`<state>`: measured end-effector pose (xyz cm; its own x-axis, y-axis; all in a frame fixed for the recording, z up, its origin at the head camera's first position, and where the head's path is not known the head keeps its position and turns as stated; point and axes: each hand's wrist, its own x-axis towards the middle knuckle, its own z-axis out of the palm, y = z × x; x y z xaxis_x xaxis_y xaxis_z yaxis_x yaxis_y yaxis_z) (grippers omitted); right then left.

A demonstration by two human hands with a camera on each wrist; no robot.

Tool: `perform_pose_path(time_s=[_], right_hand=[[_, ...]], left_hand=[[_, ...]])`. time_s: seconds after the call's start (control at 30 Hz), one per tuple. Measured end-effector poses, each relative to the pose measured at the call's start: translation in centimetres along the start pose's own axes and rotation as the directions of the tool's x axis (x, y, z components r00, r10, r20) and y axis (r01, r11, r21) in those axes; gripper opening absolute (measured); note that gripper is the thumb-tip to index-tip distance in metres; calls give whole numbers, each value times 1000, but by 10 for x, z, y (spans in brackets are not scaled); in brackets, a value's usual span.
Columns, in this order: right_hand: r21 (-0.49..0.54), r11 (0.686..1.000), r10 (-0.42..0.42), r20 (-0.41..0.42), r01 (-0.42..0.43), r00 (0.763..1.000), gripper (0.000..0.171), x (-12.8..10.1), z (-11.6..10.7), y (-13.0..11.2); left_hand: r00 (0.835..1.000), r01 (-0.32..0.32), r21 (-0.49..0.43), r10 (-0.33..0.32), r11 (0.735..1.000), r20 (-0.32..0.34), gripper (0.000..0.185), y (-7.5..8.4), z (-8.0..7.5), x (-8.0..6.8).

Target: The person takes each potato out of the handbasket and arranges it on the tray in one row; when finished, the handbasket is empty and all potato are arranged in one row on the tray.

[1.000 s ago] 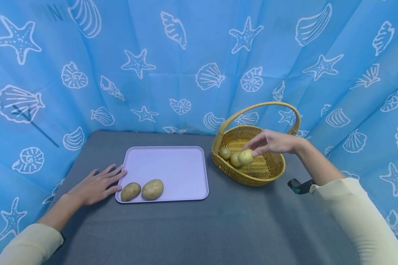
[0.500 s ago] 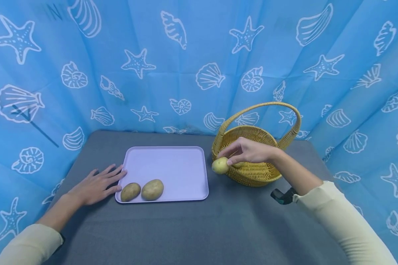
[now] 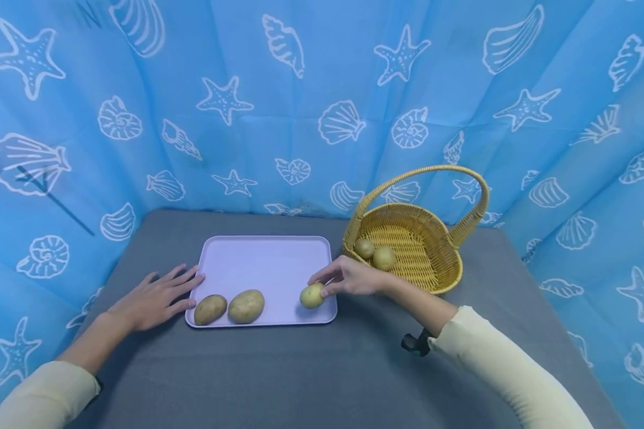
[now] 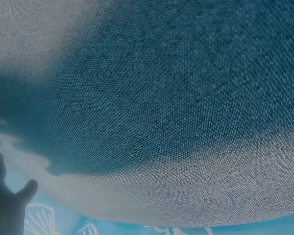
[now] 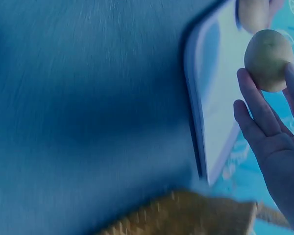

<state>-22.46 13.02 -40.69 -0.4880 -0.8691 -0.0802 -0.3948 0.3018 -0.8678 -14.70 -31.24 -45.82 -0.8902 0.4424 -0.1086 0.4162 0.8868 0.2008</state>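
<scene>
Between fingers and thumb, my right hand (image 3: 354, 277) pinches a small pale potato (image 3: 312, 296) over the right end of the lilac tray (image 3: 279, 262). The right wrist view shows that same potato (image 5: 269, 60) at the fingertips. Two larger brown potatoes, one at the corner (image 3: 210, 310) and one beside it (image 3: 246, 307), lie along the tray's front left. My left hand (image 3: 150, 301) rests flat with spread fingers, its fingertips touching the tray's left edge. In the left wrist view, only part of the left hand (image 4: 7, 200) shows, dark at the lower left.
A wicker basket (image 3: 451, 268) with a tall arched handle stands right of the tray. Two small potatoes, one at its left wall (image 3: 364, 248) and another (image 3: 384, 258), lie inside. Grey cloth (image 3: 279, 375) covers the table, and a blue shell-patterned curtain (image 3: 300, 143) hangs behind it.
My right hand has carried the pale potato left from inside the basket, past its rim, to above the tray's right end. The left hand has stayed in place.
</scene>
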Motion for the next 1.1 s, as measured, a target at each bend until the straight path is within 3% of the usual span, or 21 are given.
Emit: perform_pose_path(time_s=[0.23,0.47,0.83,1.1], right_hand=[[42,999,30,-12,-30,999,36,33,29,4],[36,999,9,9,-10,1000,35,52,45,2],[60,996,72,13,-73,997,48,67,55,-2],[83,990,106,48,-110,993,50,64,52,-4]], left_hand=[[1000,-3,9,3,1000,6,65,-1,-4,0],[1000,-4,7,4,1000,11,65,-1,-4,0],[1000,-17,-4,17,1000,-1,63,-1,-3,0],[1000,-17,0,17,1000,8,65,-1,-1,0]])
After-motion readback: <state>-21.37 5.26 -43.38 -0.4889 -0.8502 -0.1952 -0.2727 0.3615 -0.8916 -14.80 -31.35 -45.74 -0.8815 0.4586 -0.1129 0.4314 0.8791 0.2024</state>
